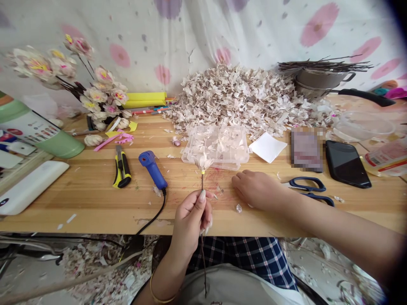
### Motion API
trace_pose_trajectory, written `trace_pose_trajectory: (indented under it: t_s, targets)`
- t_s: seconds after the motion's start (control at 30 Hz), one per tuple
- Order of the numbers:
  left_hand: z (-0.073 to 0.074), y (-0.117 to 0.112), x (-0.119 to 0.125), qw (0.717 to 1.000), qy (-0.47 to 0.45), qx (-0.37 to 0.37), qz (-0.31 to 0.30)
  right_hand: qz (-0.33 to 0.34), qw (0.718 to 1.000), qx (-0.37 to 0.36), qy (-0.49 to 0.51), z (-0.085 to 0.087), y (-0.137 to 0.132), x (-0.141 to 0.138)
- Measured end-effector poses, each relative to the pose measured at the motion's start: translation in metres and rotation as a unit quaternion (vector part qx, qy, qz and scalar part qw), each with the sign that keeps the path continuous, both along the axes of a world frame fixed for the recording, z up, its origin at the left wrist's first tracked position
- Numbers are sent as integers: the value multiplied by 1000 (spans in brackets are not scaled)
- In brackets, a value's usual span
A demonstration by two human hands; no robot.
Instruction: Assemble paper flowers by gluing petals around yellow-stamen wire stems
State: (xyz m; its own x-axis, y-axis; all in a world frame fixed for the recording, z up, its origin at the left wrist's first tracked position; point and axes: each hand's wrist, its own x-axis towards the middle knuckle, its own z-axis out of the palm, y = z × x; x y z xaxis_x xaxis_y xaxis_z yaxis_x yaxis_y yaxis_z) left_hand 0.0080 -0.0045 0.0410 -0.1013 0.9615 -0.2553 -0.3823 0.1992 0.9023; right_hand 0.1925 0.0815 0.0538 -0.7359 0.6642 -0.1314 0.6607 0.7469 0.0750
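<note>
My left hand [190, 218] is closed round a thin dark twig [202, 182] held upright; a small pale petal flower [202, 162] with a yellow base sits at its tip. My right hand [257, 189] rests on the wooden table [95, 199] to the right of the twig, fingers curled down onto the surface; whether anything is under them is hidden. A clear plastic box [218, 146] of pale petals lies just behind the flower. A small pale chip [238, 208] lies by my right hand.
A blue glue gun [152, 167] with black cord and a yellow utility knife [121, 169] lie left. Blue scissors [307, 187], a black phone [347, 163] and white paper [267, 147] lie right. A heap of petals [241, 95], finished flowers [92, 93] and a pot with twigs [321, 74] stand behind.
</note>
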Motion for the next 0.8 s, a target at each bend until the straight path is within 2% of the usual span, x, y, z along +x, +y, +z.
trace_pose_trajectory:
  t_s: [0.13,0.23,0.37,0.43,0.53,0.7,0.8]
  targets:
    - [-4,2,-1,1000,-3,9,-7,-58,994,-71,58,6,8,7]
    - [-6,3,-2,1000,-10,11,-6,-75,983,-111,122,15,11,17]
    - [-9,4,-4,1000,-21,14,-13,-58,969,-171,170,28,7,35]
    - [-11,5,-5,999,-24,14,-21,-18,961,-203,187,30,2,45]
    - [-12,5,-7,999,-24,15,-30,38,952,-226,203,26,-5,57]
    - [-11,4,-6,999,-18,16,-29,27,946,-229,227,7,-13,67]
    - [-8,3,-4,1000,-15,10,-14,41,944,-209,252,-2,-13,67]
